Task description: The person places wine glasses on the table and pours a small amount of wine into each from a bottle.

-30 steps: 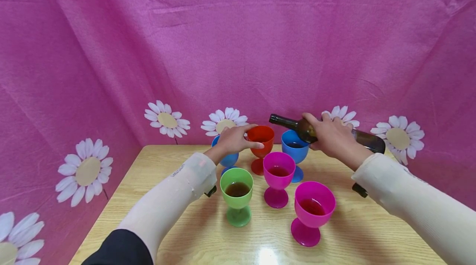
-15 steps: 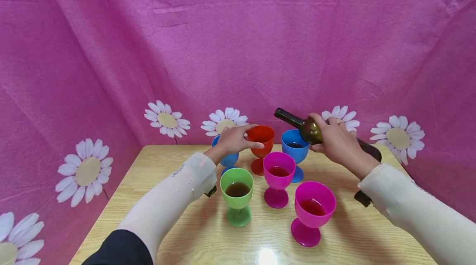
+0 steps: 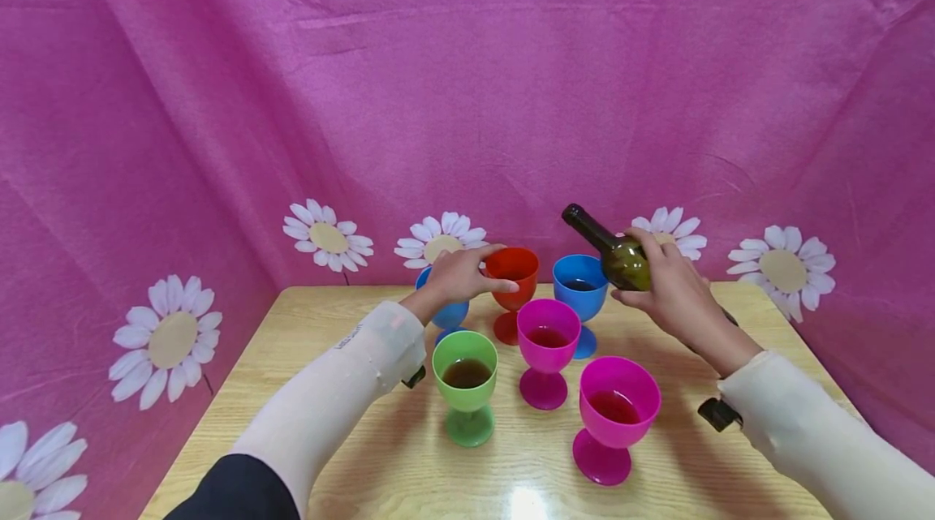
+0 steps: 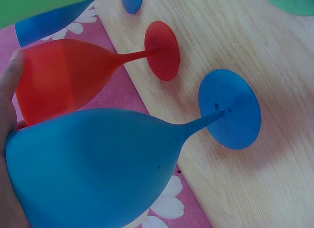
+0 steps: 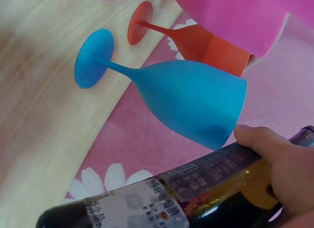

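Note:
In the head view, my left hand grips the bowl of a red goblet at the back of the table, thumb in front. A blue goblet stands partly hidden behind that hand. My right hand holds a dark green wine bottle by its body, neck slanting up to the left. Below the bottle's shoulder is another blue goblet with dark liquid inside. The right wrist view shows the bottle's label and my thumb close to the blue goblet's rim.
Nearer on the wooden table stand a green goblet and two pink goblets, one central and one front right, each with liquid. A pink cloth with daisies hangs behind and at the sides.
My right hand has moved right, and the bottle's neck has swung up and right, away from above the red goblet, into a steeper tilt. The left hand has stayed on the red goblet.

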Available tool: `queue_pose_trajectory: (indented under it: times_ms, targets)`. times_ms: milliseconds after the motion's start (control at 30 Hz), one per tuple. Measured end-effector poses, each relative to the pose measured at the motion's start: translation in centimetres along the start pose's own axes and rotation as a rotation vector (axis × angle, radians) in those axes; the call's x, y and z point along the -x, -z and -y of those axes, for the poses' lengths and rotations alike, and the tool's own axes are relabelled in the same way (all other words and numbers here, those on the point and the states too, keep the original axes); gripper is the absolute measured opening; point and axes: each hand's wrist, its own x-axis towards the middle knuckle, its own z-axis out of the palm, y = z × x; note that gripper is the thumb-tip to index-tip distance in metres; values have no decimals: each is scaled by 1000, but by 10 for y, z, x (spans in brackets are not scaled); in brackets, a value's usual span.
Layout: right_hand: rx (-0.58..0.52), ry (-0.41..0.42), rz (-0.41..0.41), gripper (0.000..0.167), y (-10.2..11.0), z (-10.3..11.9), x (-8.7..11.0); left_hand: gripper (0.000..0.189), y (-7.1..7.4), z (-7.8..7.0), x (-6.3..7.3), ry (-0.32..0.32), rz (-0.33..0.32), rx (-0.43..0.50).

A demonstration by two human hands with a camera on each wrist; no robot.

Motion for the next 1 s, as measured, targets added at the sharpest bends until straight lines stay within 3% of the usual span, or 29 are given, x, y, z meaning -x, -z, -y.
queue_pose_trajectory:
  times_ms: [367, 1000]
  targets:
    - [-189, 28, -125, 94, -10, -17, 17, 84, 1, -1, 3, 10, 6, 19]
    - [-358, -140, -211, 94, -37, -39, 47, 84, 1, 0, 2, 1, 2, 11]
